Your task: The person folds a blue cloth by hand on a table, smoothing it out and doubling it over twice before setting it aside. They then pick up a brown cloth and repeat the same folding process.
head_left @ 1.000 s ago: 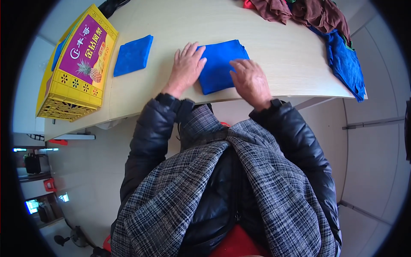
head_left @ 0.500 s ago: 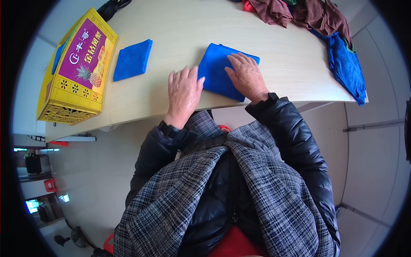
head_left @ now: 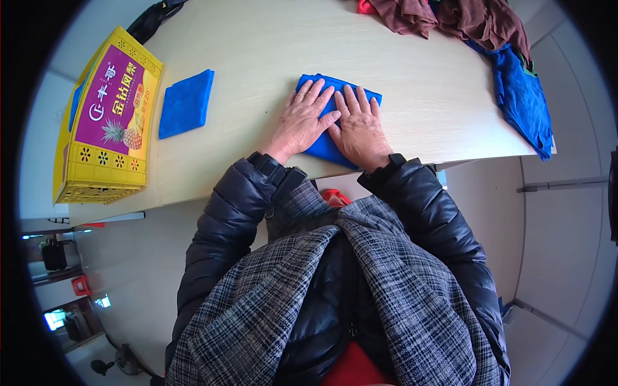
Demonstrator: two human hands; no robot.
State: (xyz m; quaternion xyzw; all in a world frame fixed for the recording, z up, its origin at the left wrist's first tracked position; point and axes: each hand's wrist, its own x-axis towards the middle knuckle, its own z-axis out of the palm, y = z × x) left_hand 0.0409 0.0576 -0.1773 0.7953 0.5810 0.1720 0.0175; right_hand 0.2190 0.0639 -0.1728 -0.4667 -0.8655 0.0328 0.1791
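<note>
A folded blue cloth point(head_left: 325, 149) lies on the pale table near its front edge. Both palms rest flat on top of it and cover most of its middle. My left hand point(head_left: 302, 121) spreads its fingers over the left half, its thumb meeting the other hand. Over the right half lies my right hand point(head_left: 360, 128), fingers stretched toward the far edge. Neither hand grips anything. A smaller folded blue cloth point(head_left: 187, 104) sits apart to the left, untouched.
At the table's left edge stands a yellow plastic crate point(head_left: 106, 122) with a purple printed panel. Crumpled brown cloths point(head_left: 479, 24) heap at the far right, and a loose blue cloth point(head_left: 521, 96) hangs toward the right edge. A black item point(head_left: 153, 19) lies at the far left.
My left hand has moved right, from beside the folded cloth onto it. My right hand has shifted slightly left and nearer. The view has shifted a little.
</note>
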